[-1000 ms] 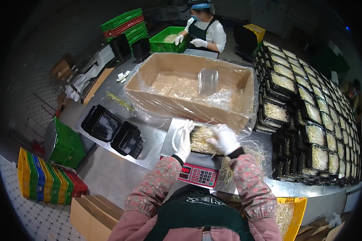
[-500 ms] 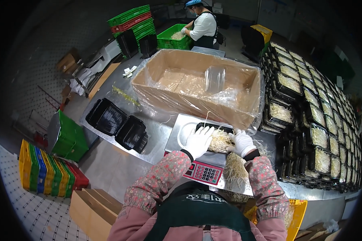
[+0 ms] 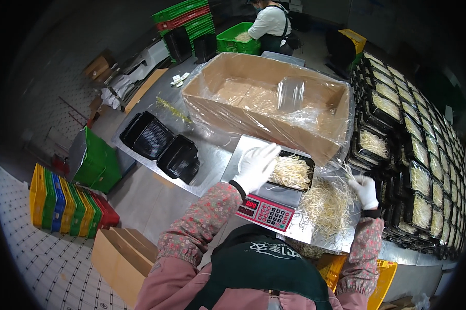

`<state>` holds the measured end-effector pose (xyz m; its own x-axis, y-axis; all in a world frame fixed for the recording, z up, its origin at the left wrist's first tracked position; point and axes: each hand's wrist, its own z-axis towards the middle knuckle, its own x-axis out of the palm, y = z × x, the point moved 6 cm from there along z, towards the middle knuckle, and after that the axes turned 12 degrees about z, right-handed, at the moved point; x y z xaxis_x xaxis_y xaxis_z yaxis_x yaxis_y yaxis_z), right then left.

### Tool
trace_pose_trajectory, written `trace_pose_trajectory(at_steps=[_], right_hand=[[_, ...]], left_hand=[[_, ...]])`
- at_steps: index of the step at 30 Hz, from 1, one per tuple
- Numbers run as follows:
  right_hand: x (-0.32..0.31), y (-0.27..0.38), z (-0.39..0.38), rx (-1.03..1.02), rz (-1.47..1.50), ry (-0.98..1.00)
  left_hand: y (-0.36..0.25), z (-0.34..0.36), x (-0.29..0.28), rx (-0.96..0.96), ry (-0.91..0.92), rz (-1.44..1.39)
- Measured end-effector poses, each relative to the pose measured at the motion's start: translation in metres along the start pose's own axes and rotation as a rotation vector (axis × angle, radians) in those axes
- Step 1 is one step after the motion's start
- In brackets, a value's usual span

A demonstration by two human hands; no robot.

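A black plastic tray (image 3: 311, 173) filled with white bean sprouts (image 3: 291, 173) sits on the steel platform of a red-fronted weighing scale (image 3: 264, 212). My left hand (image 3: 259, 166), in a white glove, lies along the tray's left side with its fingers stretched out. To the right of the scale, a loose heap of bean sprouts (image 3: 327, 206) spreads on the metal table. My right hand (image 3: 365, 191), also gloved, is at the heap's far right side. Its fingers are closed, with a few thin sprouts sticking out past the fingertips.
A large cardboard box (image 3: 243, 111) lined with clear plastic stands behind the scale. Stacks of filled trays (image 3: 421, 181) rise at the right. Black empty trays (image 3: 179, 159) lie at the left. Coloured crates (image 3: 70, 204) stand on the floor. A co-worker (image 3: 270, 26) bends over a green crate (image 3: 238, 44).
My right hand has left the tray and moved right to the loose sprouts, closing on a few. My left hand stays by the tray. The whole view has shifted slightly.
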<state>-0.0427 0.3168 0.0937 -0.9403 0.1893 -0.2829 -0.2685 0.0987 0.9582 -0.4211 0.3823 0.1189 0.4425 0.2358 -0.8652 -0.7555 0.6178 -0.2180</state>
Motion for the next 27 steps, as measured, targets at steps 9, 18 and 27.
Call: trace_pose_trajectory(at_steps=[9, 18, 27], right_hand=[[0.012, -0.058, -0.012, -0.138, -0.585, 0.096], [0.065, 0.085, -0.001, -0.427, -0.352, 0.111], [0.199, 0.073, 0.015, -0.569, -0.724, 0.421]], left_hand=[[0.039, 0.046, 0.015, -0.15, 0.578, 0.326], [-0.021, 0.032, 0.004, 0.141, 0.303, -0.19], [0.019, 0.005, 0.025, -0.093, -0.007, -0.397]])
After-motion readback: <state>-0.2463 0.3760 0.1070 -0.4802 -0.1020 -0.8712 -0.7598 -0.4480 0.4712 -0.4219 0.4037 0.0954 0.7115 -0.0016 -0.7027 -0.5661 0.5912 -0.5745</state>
